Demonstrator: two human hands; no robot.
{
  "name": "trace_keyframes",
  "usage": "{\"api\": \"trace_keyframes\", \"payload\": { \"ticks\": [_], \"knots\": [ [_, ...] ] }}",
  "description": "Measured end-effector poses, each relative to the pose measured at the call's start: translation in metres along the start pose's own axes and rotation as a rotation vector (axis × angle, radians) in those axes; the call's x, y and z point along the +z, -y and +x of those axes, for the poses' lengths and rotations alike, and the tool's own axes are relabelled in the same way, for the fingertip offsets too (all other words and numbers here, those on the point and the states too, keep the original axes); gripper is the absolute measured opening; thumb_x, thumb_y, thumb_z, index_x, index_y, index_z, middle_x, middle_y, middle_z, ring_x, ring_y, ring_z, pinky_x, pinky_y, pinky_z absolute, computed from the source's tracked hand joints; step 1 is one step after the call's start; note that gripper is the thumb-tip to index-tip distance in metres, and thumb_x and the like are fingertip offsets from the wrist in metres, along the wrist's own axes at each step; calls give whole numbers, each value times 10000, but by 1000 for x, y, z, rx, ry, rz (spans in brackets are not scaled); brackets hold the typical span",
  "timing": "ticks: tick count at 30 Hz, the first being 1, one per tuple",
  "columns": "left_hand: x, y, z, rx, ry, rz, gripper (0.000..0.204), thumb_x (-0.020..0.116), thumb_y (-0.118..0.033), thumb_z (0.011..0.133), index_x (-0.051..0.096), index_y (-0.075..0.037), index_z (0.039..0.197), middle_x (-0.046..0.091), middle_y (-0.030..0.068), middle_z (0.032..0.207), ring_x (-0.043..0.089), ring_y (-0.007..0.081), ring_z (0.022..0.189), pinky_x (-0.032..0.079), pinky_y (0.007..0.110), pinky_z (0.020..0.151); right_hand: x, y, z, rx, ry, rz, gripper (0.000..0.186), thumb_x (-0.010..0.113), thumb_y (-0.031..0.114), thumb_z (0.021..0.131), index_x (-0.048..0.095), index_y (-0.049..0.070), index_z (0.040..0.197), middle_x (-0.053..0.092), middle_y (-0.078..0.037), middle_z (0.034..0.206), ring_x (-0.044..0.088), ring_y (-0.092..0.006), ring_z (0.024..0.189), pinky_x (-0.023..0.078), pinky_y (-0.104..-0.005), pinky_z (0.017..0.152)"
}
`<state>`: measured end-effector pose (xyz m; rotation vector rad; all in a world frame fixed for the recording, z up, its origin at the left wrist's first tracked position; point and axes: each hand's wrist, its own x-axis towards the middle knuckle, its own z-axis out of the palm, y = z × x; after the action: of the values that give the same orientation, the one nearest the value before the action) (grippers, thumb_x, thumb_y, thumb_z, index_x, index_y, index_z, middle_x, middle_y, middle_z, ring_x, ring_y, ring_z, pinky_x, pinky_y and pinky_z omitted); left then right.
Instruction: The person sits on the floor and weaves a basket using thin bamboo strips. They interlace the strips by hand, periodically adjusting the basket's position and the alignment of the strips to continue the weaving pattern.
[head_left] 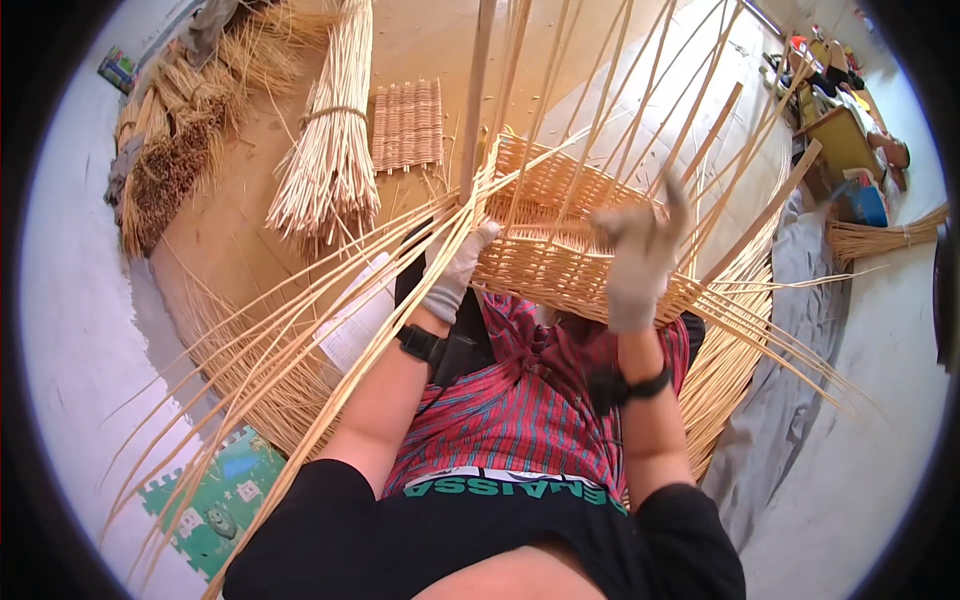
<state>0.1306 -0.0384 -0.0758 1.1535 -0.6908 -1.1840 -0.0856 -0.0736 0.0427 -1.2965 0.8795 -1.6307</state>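
A rectangular wicker basket point(550, 270) lies across my lap, long upright stakes rising from it and loose weaving rods fanning out at both ends. My gloved left hand point(457, 265) grips its left end, where the rods cross. Over the right part of the basket, my gloved right hand point(643, 255) is raised with fingers apart, blurred by motion; I see nothing held in it.
Straw-coloured rod bundles lie upper left point(320, 170) and at the right point(880, 232). A woven square panel point(407, 125) is on the floor ahead. A grey cloth point(770, 400) runs along my right, a green foam mat point(200, 500) lower left, and a cluttered cabinet point(835, 140) stands upper right.
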Motion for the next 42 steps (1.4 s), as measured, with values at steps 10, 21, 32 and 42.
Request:
{"api": "trace_keyframes", "payload": {
  "ticks": [10,21,32,42],
  "knots": [
    [20,-12,-74,604,-184,452,252,546,10,1012,602,-17,1257,674,109,1174,666,211,982,556,336,873,-114,-39,-65,384,-365,171,214,696,48,962,646,109,1162,737,-96,1059,716,-170,913,562,-224,580],
    [104,-45,-32,-189,364,448,191,609,-240,1041,591,-50,1035,646,35,852,682,132,584,547,276,496,-15,24,69,-289,156,-806,668,628,45,962,344,203,1546,707,-179,1207,715,-294,1070,564,-368,871],
    [104,-48,-21,-214,393,331,195,729,-218,955,615,-74,1021,651,29,845,602,112,571,533,277,541,-131,0,-60,309,-176,114,165,508,201,1084,585,57,1110,689,-101,864,730,-203,781,536,-271,533],
    [120,-52,-17,-160,252,579,487,789,-536,865,640,-76,805,629,-13,745,514,93,664,453,291,659,-110,43,-61,326,-176,-70,125,598,127,1033,687,41,1024,724,-74,988,686,-117,786,529,-241,597]
  ]
}}
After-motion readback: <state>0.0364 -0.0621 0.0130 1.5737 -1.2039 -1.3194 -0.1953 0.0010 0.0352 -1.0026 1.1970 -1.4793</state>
